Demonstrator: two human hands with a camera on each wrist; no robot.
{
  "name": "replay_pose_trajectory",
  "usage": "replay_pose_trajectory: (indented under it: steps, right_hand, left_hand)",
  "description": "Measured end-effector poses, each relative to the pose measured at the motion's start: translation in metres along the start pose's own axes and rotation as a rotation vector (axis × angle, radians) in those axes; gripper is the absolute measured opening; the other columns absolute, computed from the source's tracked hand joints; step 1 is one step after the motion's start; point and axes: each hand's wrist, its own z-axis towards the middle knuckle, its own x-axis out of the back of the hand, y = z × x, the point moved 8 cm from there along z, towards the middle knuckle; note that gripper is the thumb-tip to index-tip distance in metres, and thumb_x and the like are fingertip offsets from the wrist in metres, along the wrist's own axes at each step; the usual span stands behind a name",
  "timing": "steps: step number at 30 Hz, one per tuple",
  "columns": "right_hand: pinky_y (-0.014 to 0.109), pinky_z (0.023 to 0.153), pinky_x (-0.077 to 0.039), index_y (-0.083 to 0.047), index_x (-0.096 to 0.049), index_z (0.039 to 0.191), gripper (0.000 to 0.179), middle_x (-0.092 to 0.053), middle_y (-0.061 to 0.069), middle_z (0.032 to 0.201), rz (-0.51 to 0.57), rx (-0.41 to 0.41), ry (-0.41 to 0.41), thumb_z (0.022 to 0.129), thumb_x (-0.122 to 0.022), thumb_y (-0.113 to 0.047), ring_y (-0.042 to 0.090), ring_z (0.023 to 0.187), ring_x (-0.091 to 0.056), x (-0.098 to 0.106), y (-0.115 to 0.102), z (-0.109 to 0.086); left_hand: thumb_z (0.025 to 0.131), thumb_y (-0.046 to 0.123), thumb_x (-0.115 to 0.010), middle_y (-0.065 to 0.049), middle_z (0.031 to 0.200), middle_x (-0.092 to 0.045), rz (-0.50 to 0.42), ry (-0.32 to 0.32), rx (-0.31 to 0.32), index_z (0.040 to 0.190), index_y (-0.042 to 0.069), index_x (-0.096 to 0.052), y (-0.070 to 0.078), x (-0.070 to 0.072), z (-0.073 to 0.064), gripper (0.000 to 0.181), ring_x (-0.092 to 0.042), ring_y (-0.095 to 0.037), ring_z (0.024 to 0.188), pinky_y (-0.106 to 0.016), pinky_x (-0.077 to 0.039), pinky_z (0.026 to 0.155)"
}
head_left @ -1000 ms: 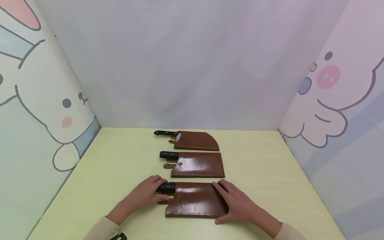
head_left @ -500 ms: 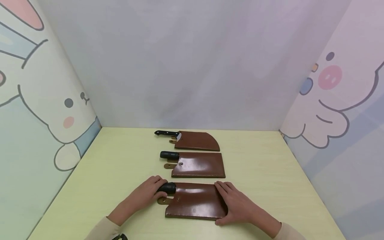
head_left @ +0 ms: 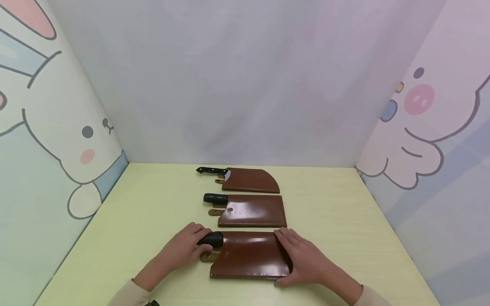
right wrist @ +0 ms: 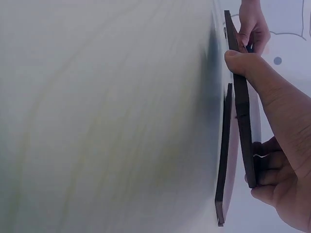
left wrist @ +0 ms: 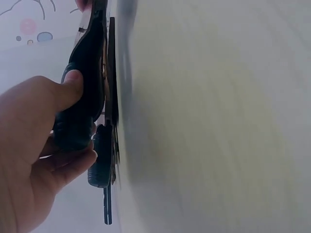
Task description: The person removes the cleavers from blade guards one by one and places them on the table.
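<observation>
Nearest me in the head view is a cleaver in a glossy brown leather sheath [head_left: 249,257], black handle [head_left: 215,239] to the left. My left hand [head_left: 185,247] grips that handle at its end, the strap [head_left: 209,256] showing just below the thumb. My right hand [head_left: 306,261] holds the sheath's right end, fingers at the far corner and thumb at the near one. In the right wrist view the sheath's dark edge [right wrist: 243,111] stands apart from the tabletop, between thumb and fingers. The blade is hidden inside.
Beyond it lies a second sheathed cleaver [head_left: 252,210] with a black handle. Farther back is a sheathed knife [head_left: 250,179] with a curved end and riveted handle. Pale walls enclose the yellowish table [head_left: 164,195] at the back and sides.
My left thumb has drawn back from the strap onto the handle. The sheath's sheen has shifted slightly, and my right hand keeps its hold on the end. The two farther knives stay put.
</observation>
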Motion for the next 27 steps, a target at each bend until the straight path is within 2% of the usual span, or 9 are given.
replay_pose_trajectory:
  steps: [6,14,22,27]
  right_hand:
    - [0.048,0.103,-0.051,-0.001,-0.04,0.154,0.124,-0.047,0.017,0.154,0.003,-0.01,0.017,0.067,-0.076,-0.081,0.037,0.141,-0.048,0.014,-0.002,0.003]
    - [0.051,0.101,-0.052,-0.003,-0.039,0.155,0.123,-0.047,0.017,0.154,0.027,-0.038,0.017,0.065,-0.082,-0.075,0.038,0.14,-0.048,0.026,-0.005,0.005]
    - [0.049,0.099,-0.054,-0.003,-0.042,0.153,0.122,-0.048,0.013,0.152,0.022,-0.001,0.089,0.063,-0.085,-0.073,0.035,0.139,-0.05,0.035,-0.006,0.005]
    - [0.048,0.096,-0.055,-0.004,-0.043,0.153,0.121,-0.05,0.012,0.151,0.012,0.013,0.121,0.061,-0.087,-0.07,0.033,0.138,-0.051,0.037,-0.004,0.004]
  left_hand:
    - [0.089,0.042,-0.078,-0.001,0.108,-0.069,0.02,0.062,0.014,0.117,0.01,-0.072,0.001,0.013,0.001,0.043,-0.059,-0.013,0.092,-0.032,-0.055,0.077]
    - [0.09,0.035,-0.079,-0.005,0.111,-0.072,0.023,0.049,0.056,0.119,0.006,-0.073,0.001,0.021,0.002,0.041,-0.067,-0.018,0.097,-0.037,-0.059,0.082]
    - [0.09,0.033,-0.079,-0.008,0.109,-0.073,0.027,0.079,0.047,0.116,0.004,-0.073,0.004,0.03,0.003,0.04,-0.069,-0.021,0.095,-0.038,-0.059,0.079]
    - [0.088,0.033,-0.081,-0.008,0.109,-0.073,0.029,0.101,0.059,0.118,0.003,-0.073,0.001,0.033,0.002,0.043,-0.07,-0.021,0.096,-0.038,-0.06,0.08]
